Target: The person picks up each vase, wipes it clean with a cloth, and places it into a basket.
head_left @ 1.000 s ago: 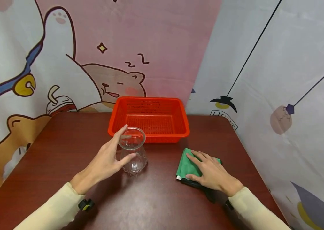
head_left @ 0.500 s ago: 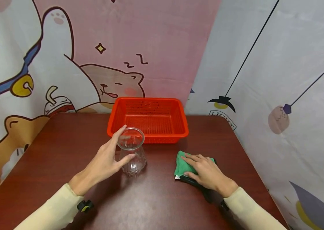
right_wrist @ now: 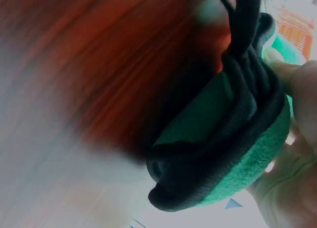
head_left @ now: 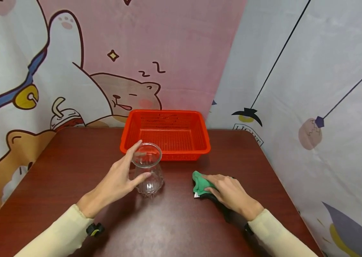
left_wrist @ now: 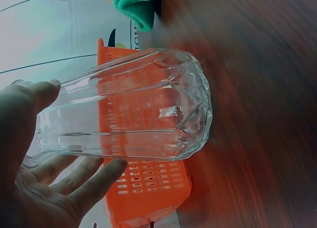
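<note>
A clear glass vase (head_left: 149, 178) with a flared rim and faceted base is upright in front of the basket. My left hand (head_left: 118, 180) holds its side, thumb on the near side and fingers on the far side; the left wrist view shows the ribbed glass (left_wrist: 143, 104) between them. To the right, my right hand (head_left: 232, 194) grips a green cloth (head_left: 201, 184) with black edging and a small white tag, bunched under the fingers. In the right wrist view the folded cloth (right_wrist: 242, 176) has a black cord (right_wrist: 246, 20) trailing off it.
Behind the vase an orange-red perforated plastic basket (head_left: 165, 156) stands at the back of the dark brown wooden table (head_left: 174, 225). Cartoon-printed curtains (head_left: 187, 64) hang close behind the table and along its sides.
My right hand has moved slightly left and its fingers have drawn together, bunching the cloth that lay flatter before. My left hand and the vase have stayed in place.
</note>
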The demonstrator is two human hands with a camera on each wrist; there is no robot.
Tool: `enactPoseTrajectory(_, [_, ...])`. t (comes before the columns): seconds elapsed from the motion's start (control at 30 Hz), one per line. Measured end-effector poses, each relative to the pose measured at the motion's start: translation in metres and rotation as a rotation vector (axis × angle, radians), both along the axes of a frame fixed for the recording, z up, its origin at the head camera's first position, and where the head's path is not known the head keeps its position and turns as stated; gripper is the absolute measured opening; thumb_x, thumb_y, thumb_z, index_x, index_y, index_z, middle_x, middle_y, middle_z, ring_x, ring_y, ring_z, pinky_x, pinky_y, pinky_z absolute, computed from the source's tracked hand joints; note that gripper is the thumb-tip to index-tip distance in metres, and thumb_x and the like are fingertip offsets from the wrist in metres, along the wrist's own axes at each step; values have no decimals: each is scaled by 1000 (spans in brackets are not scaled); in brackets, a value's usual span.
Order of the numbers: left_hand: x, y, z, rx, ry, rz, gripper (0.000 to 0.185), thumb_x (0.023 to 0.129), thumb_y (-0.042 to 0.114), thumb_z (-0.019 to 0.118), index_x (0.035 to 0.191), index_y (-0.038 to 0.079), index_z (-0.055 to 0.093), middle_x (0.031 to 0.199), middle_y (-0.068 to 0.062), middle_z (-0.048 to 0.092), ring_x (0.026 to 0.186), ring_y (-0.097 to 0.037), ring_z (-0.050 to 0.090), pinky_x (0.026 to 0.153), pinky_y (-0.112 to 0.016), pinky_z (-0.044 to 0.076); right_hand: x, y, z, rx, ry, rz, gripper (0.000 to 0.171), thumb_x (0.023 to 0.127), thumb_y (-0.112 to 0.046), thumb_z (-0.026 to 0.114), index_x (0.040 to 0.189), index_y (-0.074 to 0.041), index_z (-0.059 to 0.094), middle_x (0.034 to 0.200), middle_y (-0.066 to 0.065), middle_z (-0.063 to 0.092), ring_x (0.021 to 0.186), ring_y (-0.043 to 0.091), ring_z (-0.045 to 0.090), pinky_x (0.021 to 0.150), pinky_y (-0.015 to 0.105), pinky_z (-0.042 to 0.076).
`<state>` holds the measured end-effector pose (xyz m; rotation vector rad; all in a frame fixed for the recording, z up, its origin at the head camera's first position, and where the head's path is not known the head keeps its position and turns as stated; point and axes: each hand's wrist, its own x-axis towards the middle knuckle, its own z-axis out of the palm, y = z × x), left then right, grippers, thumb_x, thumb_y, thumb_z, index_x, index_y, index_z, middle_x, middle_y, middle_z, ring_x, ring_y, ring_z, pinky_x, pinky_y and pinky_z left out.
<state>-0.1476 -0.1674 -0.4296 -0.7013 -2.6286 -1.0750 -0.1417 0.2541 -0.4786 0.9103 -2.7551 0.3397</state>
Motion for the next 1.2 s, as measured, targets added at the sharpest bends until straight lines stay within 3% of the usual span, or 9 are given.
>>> enactPoseTrajectory(0.2, [0,-1,0,-5,-11,-3,121,97,24,100,187,22,19,160,-18,70,143,-40,75,117,-67,62,-1,-6,7,-121,23,27,49,99,-18,95,145,-12,79,132,2,87,109,19,87,86,44,73])
enactPoseTrajectory(0.53, [-1,-2,-1,-17,-3,-1,122,96,24,100,187,22,19,160,-18,71,142,-41,75,117,-66,62,-10,-21,25,-299,-37,82,46,102,-17,92,145,-12,78,126,-5,85,102,7,80,92,37,72])
enactPoseTrajectory(0.87, [-1,-1,-1,-11,-10,-9,122,96,24,100,187,22,19,161,-19,70,141,-41,75,116,-67,62,-14,-47,34,-432,-115,112,48,103,-13,91,149,-9,77,135,1,85,106,11,80,94,36,72])
enactPoseTrajectory(1.1, [-3,-2,-1,-4,-9,-28,123,95,22,100,187,23,18,157,-19,72,140,-42,76,115,-68,62,-19,-66,37,-509,-123,92,49,103,-17,92,149,-15,78,123,-2,86,96,11,73,83,29,65])
enactPoseTrajectory(1.2, [-4,-2,-1,-1,-6,-35,123,95,21,100,187,23,18,156,-19,73,141,-41,76,115,-68,62,-21,-75,40,-542,-135,92,49,103,-20,91,150,-16,77,128,-1,86,99,11,76,86,31,67])
